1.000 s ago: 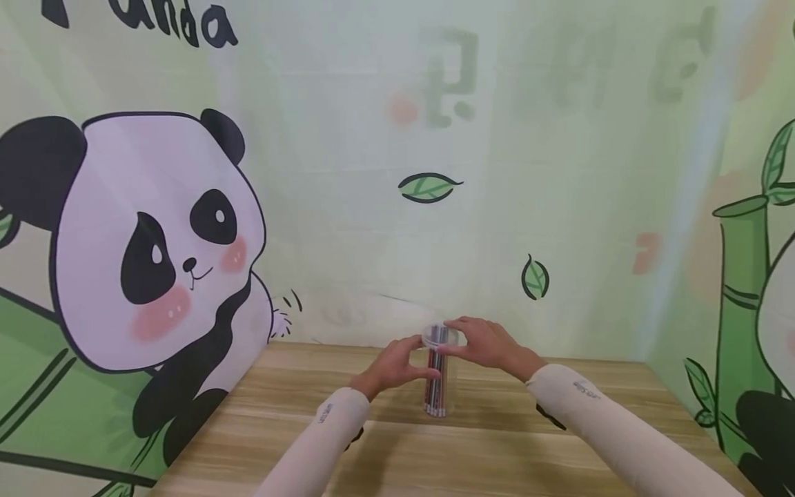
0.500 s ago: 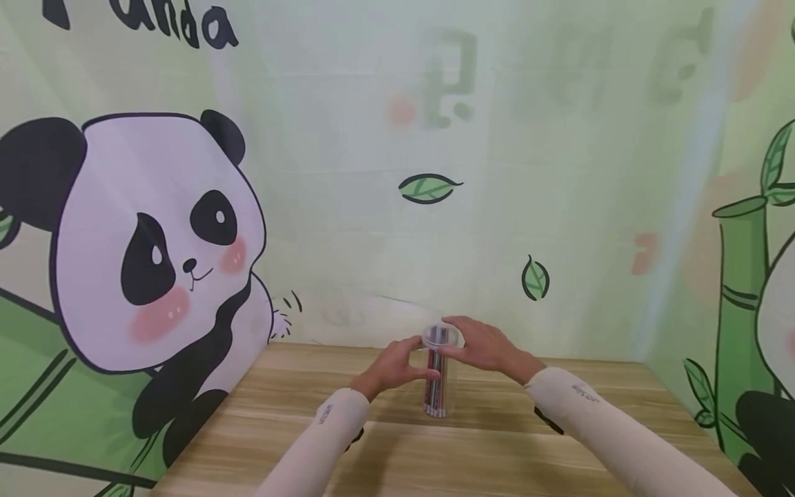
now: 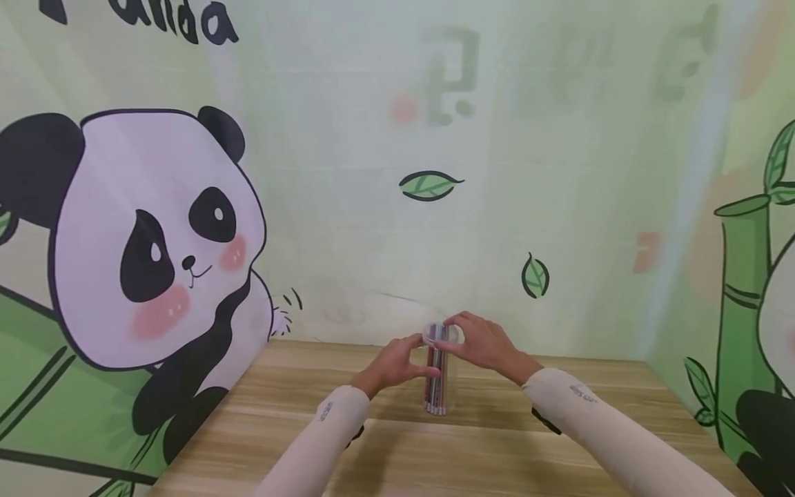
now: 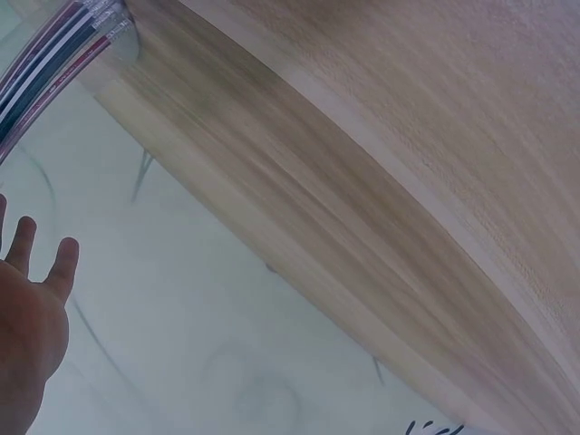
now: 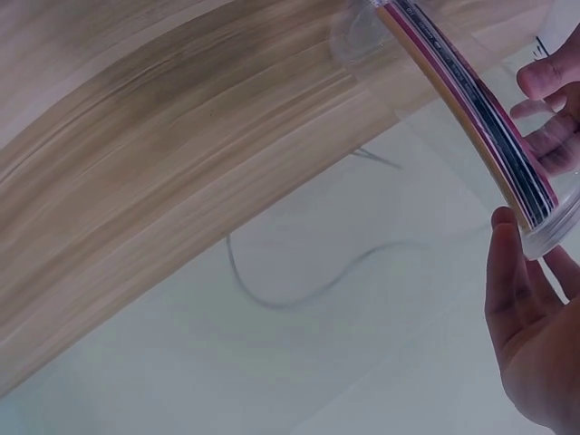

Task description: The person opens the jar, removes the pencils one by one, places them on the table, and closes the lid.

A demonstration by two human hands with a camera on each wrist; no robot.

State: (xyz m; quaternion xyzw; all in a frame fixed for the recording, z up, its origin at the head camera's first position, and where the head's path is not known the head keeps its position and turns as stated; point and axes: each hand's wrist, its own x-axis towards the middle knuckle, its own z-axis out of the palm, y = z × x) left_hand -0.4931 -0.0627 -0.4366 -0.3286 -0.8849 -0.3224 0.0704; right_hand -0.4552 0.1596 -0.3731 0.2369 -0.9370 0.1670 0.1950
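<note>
A clear plastic tube [image 3: 452, 390] stands upright on the wooden table, with several pencils [image 3: 436, 386] inside it. My left hand [image 3: 393, 364] holds the tube's left side, fingers up near the top and thumb across the front. At its top, my right hand [image 3: 487, 343] pinches the clear round lid [image 3: 428, 334] between thumb and fingers. The right wrist view shows the right hand [image 5: 535, 340] with fingertips at the lid's rim [image 5: 548, 237], and left-hand fingers [image 5: 553, 82] beyond the tube. Only part of the left hand [image 4: 32, 317] shows in the left wrist view, beside the pencils [image 4: 54, 68].
The wood-grain tabletop [image 3: 497, 449] extends around the tube. Close behind it rises a pale green cloth backdrop [image 3: 348, 207] printed with a panda [image 3: 168, 241], leaves and bamboo [image 3: 739, 276].
My right hand's thumb has shifted slightly left and up along the lid, and its fingers have changed position a little. My left hand and the tube stay in place.
</note>
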